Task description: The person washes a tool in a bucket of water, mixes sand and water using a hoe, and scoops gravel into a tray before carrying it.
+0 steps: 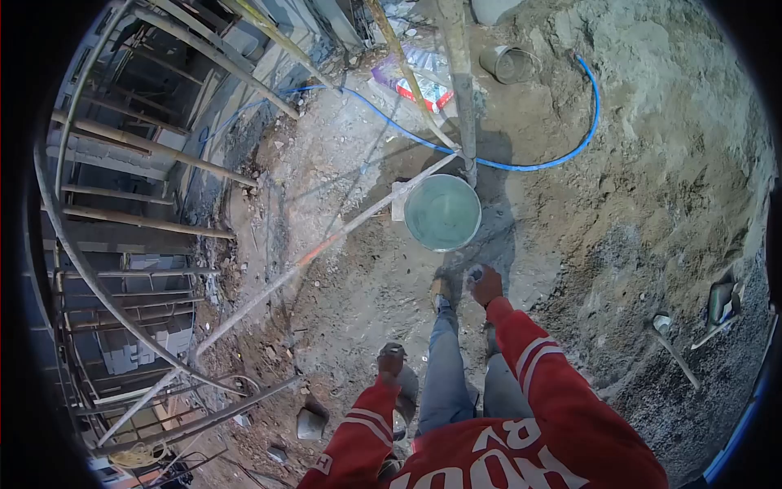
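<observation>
The round container (442,213), holding greenish liquid, stands on the ground beside the thick pole (461,90). The right hand (486,285) is positioned near the container, fingers curled; any grip cannot be determined. The left hand (391,360) is well apart; its finger state is indistinct.

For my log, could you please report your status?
Right hand near round, pale-rimmed bucket of greenish liquid. Left hand farther back; grips unclear. Slim blue hose beyond bucket.
</observation>
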Demonstrator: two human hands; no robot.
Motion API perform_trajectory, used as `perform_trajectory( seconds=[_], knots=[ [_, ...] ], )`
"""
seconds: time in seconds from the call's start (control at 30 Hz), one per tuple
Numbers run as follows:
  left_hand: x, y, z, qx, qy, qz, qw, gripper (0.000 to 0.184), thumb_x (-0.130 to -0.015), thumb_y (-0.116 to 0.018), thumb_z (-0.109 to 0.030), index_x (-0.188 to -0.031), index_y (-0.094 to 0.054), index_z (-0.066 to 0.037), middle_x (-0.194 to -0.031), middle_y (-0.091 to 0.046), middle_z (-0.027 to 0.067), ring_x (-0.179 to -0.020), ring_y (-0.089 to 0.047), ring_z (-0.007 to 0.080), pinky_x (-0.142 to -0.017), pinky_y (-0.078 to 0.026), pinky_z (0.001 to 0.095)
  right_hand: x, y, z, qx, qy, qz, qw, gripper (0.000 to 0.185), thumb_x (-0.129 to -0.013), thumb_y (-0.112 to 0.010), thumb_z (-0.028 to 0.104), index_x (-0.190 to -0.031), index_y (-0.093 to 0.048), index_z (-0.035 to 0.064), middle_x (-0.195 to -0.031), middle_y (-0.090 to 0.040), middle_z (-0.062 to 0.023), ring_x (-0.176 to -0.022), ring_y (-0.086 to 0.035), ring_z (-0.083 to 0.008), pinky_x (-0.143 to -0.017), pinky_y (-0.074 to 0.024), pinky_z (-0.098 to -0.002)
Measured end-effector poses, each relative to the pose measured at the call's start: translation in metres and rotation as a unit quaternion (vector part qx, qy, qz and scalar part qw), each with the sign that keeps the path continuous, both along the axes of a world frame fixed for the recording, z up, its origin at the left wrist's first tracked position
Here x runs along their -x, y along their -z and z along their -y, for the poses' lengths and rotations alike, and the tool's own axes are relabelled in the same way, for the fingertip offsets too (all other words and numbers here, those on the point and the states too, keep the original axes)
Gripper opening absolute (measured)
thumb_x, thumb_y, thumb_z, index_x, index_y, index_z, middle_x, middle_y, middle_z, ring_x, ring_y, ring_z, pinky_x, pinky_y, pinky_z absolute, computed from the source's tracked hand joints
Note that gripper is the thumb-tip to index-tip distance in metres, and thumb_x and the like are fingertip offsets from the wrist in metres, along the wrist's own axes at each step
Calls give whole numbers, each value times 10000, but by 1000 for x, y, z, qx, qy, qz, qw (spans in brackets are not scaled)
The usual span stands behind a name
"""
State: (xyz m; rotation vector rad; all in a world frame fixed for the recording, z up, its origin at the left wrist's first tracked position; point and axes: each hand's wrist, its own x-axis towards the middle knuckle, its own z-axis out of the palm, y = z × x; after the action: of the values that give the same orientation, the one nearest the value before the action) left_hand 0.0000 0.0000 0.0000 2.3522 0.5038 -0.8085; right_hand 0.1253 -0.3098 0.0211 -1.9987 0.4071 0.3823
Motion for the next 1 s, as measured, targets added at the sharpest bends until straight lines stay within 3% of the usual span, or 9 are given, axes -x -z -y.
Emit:
perform_trajectory(
  seconds=[0.17, 0.23, 0.33, 0.4, 0.57, 0.7, 0.77, 0.87, 1.0],
  knots=[
    [-186, 168, 17, 93, 21, 170, 981, 216, -883, -578, -228, -1000, -624, -53, -865, -694, 132, -719, -691, 229, -689, -544, 340, -73, 141, -30, 129, 31, 7, 991, 151, -717, -668, 96, -852, -619, 50, -823, -671, -158, -792, -649, -353, -725, -518, -436],
    [-266, 191, 60, 87, 93, 229, 965, 197, -890, -570, -221, -982, -610, -52, -816, -683, 130, -706, -691, 228, -676, -542, 348, -116, 189, -34, 171, 3, 29, 985, 171, -722, -654, 84, -883, -615, 43, -820, -665, -168, -809, -643, -367, -725, -514, -456],
    [-325, 272, 99, 17, 165, 220, 961, 346, -891, -534, -336, -1112, -581, -74, -1073, -629, 176, -959, -602, 382, -893, -454, 471, -163, 261, -42, 209, -4, -14, 978, 202, -755, -624, 107, -947, -622, 41, -862, -663, -194, -871, -644, -385, -763, -520, -468],
    [-353, 327, 109, -1, 244, 212, 946, 361, -891, -508, -321, -1096, -606, -40, -1103, -615, 188, -984, -576, 413, -886, -458, 487, -192, 292, -47, 230, -11, -108, 967, 226, -806, -592, 147, -1015, -620, 63, -972, -661, -185, -933, -642, -394, -804, -529, -472],
    [-364, 390, 125, -115, 349, 186, 911, 261, -807, -593, -243, -946, -668, -35, -1006, -647, 194, -960, -590, 369, -863, -468, 478, -211, 357, -56, 236, -55, -180, 953, 238, -837, -564, 180, -1047, -627, 86, -1101, -632, -174, -1017, -609, -412, -839, -523, -463],
    [-374, 379, 125, -182, 479, 228, 828, 227, -790, -622, -244, -899, -668, -50, -924, -660, 205, -903, -621, 364, -809, -490, 484, -215, 346, -64, 314, -168, -113, 928, 248, -840, -565, 150, -1080, -611, 109, -1091, -628, -88, -1135, -564, -315, -934, -470, -396],
    [-383, 322, 154, -155, 110, 130, 973, 251, -783, -642, -269, -908, -667, -53, -894, -660, 226, -875, -643, 385, -801, -500, 485, -209, 319, -48, 263, -120, 11, 957, 224, -823, -584, 127, -1044, -610, 97, -1025, -630, -86, -1068, -593, -290, -887, -485, -389],
    [-395, 301, 152, -138, 174, 130, 966, 350, -785, -641, -311, -1013, -651, -46, -932, -659, 233, -900, -635, 416, -793, -500, 490, -196, 268, -15, 145, 41, 185, 971, 172, -776, -618, 44, -946, -600, 58, -873, -622, -100, -879, -635, -241, -744, -508, -380],
    [-406, 337, 138, -145, 134, 143, 970, 355, -777, -651, -309, -1018, -651, -47, -935, -662, 247, -913, -640, 411, -828, -503, 476, -183, 262, -8, 22, 121, 118, 985, 130, -767, -608, 27, -897, -610, 33, -764, -610, -116, -676, -640, -218, -605, -513, -313]
  ],
)
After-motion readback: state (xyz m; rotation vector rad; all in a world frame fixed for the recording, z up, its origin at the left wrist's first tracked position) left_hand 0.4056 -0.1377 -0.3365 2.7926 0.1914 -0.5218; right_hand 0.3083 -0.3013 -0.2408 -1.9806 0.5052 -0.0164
